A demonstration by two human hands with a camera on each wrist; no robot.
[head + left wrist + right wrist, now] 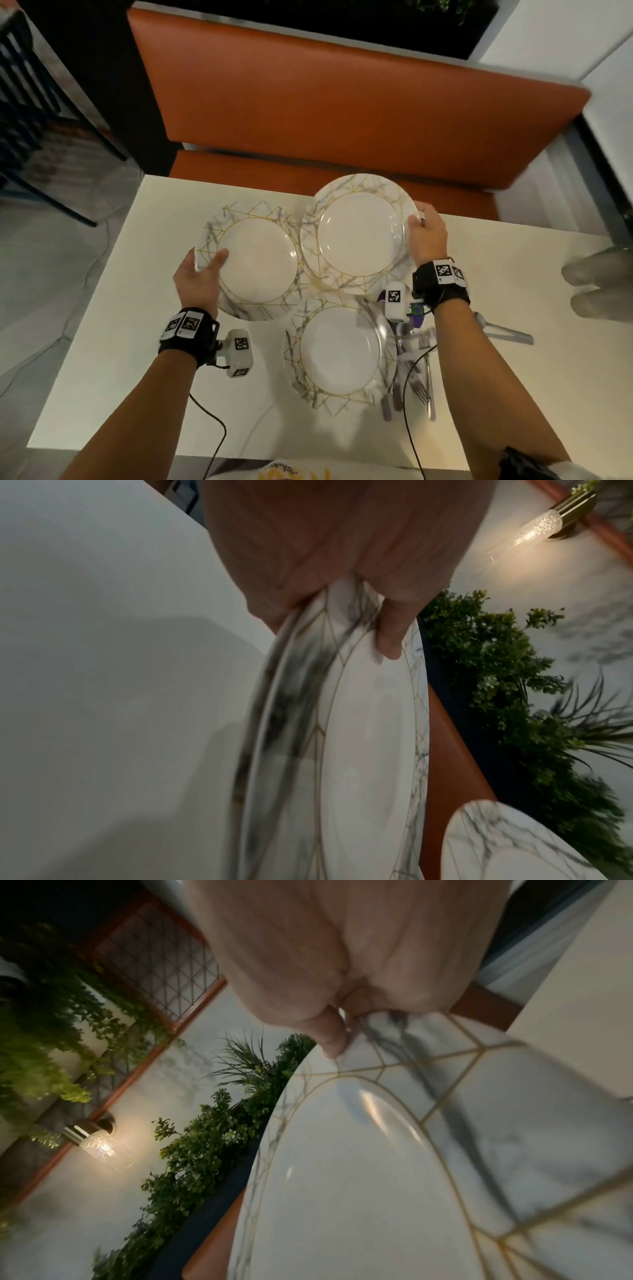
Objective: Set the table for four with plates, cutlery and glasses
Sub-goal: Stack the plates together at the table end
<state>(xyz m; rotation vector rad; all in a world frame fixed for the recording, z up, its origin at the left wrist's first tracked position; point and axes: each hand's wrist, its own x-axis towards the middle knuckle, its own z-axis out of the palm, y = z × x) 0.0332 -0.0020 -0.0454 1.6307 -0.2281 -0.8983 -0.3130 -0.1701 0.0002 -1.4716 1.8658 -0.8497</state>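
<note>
A person stands at a white table [113, 308] with a marbled, gold-lined plate in each hand. The left hand [197, 277] grips the left plate [257, 263] at its near-left rim, thumb [388, 634] on the upper face and the fingers beneath — the left wrist view shows what looks like a second rim under it, though blur leaves that uncertain. The right hand [426, 233] clamps the right plate [359, 233] at its right rim, thumb [334, 1039] pressed on the marbled border. This plate is at the table's far edge, its far rim reaching over the orange bench [342, 102], its left edge overlapping the left plate. Whether either plate touches the table cannot be told.

A third plate [339, 346] lies flat on the table, near and between the forearms. Cutlery [414, 370] — forks among it — lies in a loose heap just right of that plate, partly under the right forearm; another piece [507, 332] lies apart, farther right. Blurred glasses [599, 287] stand at the right edge. Greenery [205, 1137] and a lit wall lamp [97, 1144] show behind the bench.
</note>
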